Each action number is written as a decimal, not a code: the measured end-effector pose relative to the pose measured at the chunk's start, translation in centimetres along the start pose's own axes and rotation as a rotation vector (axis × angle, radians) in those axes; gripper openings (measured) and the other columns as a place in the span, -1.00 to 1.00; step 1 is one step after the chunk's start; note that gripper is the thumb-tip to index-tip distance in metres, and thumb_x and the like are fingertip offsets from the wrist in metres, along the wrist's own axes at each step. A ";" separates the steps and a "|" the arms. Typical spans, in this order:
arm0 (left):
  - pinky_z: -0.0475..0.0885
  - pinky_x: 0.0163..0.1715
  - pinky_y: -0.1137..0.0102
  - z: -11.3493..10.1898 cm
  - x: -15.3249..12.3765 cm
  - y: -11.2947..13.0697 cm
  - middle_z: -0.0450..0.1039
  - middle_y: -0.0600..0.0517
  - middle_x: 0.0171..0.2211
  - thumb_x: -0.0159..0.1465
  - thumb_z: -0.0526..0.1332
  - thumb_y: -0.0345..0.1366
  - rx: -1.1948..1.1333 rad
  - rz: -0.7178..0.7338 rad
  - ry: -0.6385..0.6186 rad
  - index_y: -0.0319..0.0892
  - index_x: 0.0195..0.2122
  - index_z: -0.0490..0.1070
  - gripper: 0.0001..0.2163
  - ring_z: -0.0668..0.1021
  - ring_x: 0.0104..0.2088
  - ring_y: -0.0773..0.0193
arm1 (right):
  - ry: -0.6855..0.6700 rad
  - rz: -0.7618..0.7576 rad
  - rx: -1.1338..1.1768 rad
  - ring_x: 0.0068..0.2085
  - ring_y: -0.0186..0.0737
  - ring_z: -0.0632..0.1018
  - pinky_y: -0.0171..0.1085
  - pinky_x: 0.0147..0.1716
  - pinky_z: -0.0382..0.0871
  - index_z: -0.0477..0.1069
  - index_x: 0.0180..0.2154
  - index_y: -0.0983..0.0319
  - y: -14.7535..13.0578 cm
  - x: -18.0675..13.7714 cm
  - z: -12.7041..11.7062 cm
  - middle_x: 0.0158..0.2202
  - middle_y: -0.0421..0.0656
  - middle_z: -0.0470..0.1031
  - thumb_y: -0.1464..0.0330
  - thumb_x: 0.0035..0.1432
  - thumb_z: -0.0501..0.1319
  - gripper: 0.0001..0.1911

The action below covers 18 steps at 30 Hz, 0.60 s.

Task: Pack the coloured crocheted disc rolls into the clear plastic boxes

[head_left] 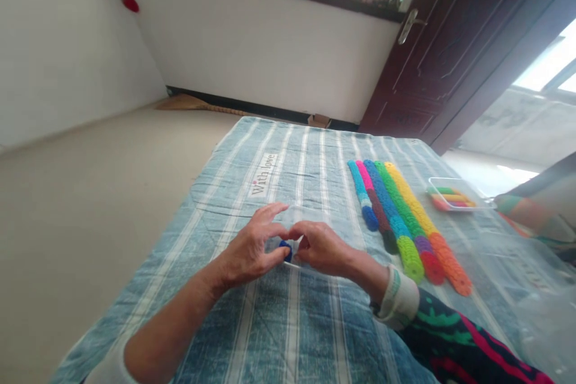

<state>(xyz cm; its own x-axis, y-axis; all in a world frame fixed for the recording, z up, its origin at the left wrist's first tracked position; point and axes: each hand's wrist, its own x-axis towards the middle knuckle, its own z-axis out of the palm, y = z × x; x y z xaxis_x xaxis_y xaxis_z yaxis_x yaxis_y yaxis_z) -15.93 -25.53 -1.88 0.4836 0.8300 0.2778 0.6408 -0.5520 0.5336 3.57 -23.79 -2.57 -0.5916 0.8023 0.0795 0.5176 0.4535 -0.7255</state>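
My left hand (256,246) has its thumb on a small dark blue piece (286,248), the forefinger curving over it and another finger stretched forward. Close against it, my right hand (320,246) is closed with its fingers curled in, their tips meeting the left fingers; what they grip, if anything, is hidden. A see-through plastic container (324,216) shows faintly behind and under the hands. To the right lie long rows of overlapping crocheted rounds, among them a yellow and orange row (414,204), a green row (400,201) and a blue row (380,192).
A striped blue cloth (252,324) with a "With love" print covers the table. A clear box (454,207) of coloured pieces stands at the right, near crumpled clear plastic (540,318). Beyond are a dark red door (432,42) and a broom (184,102) on the floor.
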 end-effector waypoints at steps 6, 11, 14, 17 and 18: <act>0.18 0.24 -0.11 1.1 -0.1 -2.1 0.22 -0.14 0.30 0.26 0.20 -0.08 0.101 0.073 0.064 -0.10 -0.29 0.58 -0.76 0.21 0.31 -0.17 | 0.344 -0.098 -0.182 -0.35 -0.30 0.51 -0.30 -0.27 0.38 0.48 -0.25 0.21 1.4 -3.1 -5.3 -0.32 -0.18 0.53 0.54 0.10 0.23 -0.82; 0.16 0.25 -0.06 1.8 0.0 -2.2 0.22 -0.14 0.29 0.30 0.13 -0.03 0.144 0.081 0.112 -0.10 -0.30 0.57 -0.69 0.18 0.33 -0.14 | 0.444 0.250 -0.574 -0.20 -0.18 0.52 -0.26 -0.20 0.34 0.52 -0.26 0.19 4.6 -6.0 -10.3 -0.23 -0.13 0.51 0.52 0.15 0.19 -0.83; 0.13 0.27 -0.02 1.8 0.0 -1.6 0.20 -0.11 0.30 0.34 0.08 -0.07 0.170 0.097 0.116 -0.11 -0.39 0.55 -0.67 0.14 0.35 -0.10 | 0.274 0.363 -0.664 -0.05 -0.13 0.49 -0.24 -0.10 0.30 0.53 -0.24 0.18 6.2 -6.7 -11.1 -0.12 -0.11 0.49 0.52 0.13 0.23 -0.82; 0.08 0.31 0.03 1.8 0.0 -1.2 0.19 -0.08 0.31 0.37 0.01 -0.16 0.185 0.112 0.131 -0.12 -0.45 0.53 -0.63 0.09 0.37 -0.04 | 0.178 0.406 -0.689 0.04 -0.08 0.44 -0.21 -0.04 0.27 0.52 -0.20 0.19 7.0 -6.6 -10.9 -0.05 -0.09 0.46 0.48 0.11 0.26 -0.81; 0.07 0.31 0.05 1.8 0.0 -1.1 0.19 -0.07 0.31 0.38 0.00 -0.18 0.187 0.116 0.139 -0.12 -0.45 0.53 -0.62 0.09 0.37 -0.02 | 0.166 0.420 -0.696 0.04 -0.08 0.43 -0.21 -0.03 0.26 0.52 -0.19 0.19 7.1 -6.5 -10.7 -0.04 -0.08 0.46 0.47 0.12 0.27 -0.81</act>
<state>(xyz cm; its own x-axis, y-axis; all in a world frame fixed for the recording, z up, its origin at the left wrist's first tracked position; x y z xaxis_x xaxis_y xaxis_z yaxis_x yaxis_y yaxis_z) -15.54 -25.05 -3.89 0.4817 0.7565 0.4424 0.6912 -0.6383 0.3389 17.76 -21.64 -0.92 -0.1930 0.9805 0.0360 0.9716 0.1961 -0.1325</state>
